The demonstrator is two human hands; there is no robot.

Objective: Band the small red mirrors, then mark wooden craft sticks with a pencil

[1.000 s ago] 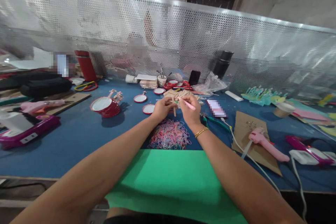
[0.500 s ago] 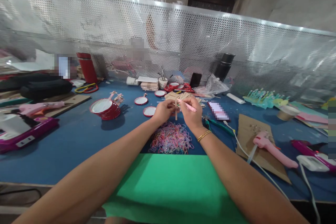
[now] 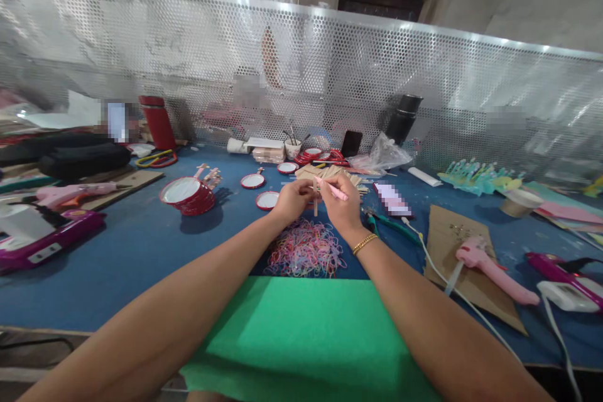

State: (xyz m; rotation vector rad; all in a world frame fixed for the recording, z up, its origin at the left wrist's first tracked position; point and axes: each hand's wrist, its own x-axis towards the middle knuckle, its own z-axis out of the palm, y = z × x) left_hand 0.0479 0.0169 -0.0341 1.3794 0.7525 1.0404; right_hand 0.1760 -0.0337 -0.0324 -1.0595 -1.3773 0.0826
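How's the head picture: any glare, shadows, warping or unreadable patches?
Head view: glare streaks the perforated metal panel; head view: shadow beneath the stacked red-rimmed discs; head view: forearms look stretched toward the bottom corners; head view: detail between left hand and right hand too small to read; head view: phone screen beside the latter pixelated.

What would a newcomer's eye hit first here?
Probably the bright green sheet at the near edge of the blue tabletop, with a tangled heap of thin multicoloured loops just beyond it. Past the heap, the left hand holds a flat pale stick, and the right hand a slim pink pen-like tool. Off to the right, a pink plastic glue gun lies partly on brown cardboard.
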